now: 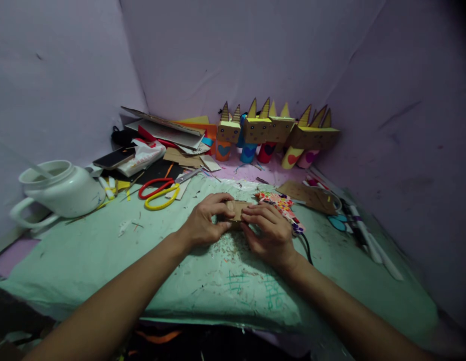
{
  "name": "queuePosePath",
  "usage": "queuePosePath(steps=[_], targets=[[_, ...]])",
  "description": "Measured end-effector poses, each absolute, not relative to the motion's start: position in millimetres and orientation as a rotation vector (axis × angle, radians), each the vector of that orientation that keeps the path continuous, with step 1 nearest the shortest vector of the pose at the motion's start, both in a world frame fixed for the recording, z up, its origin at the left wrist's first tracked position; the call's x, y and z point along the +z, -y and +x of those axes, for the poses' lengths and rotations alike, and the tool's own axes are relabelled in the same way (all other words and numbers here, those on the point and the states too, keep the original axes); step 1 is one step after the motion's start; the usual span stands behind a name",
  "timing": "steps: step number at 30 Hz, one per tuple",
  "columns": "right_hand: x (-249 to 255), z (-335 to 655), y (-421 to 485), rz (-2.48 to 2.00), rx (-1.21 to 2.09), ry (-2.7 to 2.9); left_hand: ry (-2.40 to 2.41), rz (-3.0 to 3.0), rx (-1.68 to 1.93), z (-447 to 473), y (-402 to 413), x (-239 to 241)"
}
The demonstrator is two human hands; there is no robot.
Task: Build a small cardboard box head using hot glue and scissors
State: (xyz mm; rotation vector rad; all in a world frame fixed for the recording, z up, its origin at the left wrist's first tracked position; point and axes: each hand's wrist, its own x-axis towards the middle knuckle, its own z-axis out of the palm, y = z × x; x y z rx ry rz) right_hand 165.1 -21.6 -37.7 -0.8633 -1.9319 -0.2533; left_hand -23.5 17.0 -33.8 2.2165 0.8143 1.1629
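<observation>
A small piece of brown cardboard (238,210) is held up between both hands, over the middle of the green-covered table (172,281). My left hand (208,218) pinches its left end between thumb and fingers. At the right end, my right hand (268,230) grips it with bent fingers and the thumb below. Just beyond the right hand lies a glue gun wrapped in flowery paper (280,204), its black cord running toward me. Scissors (157,193) with red and yellow handles rest open to the left of the hands.
Several cardboard-headed figures on coloured tubes (249,153) stand along the back wall. A white teapot-like pot (63,190) is at the left, near a phone (114,157) and piled cardboard (168,131). White-barrelled markers (371,243) lie right. Scraps litter the cover.
</observation>
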Motion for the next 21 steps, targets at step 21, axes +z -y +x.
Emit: queuePosePath(steps=[21], targets=[[-34.9,165.5,22.3,-0.850,-0.180,1.949,-0.823,2.225,1.149,-24.0,-16.0,-30.9]])
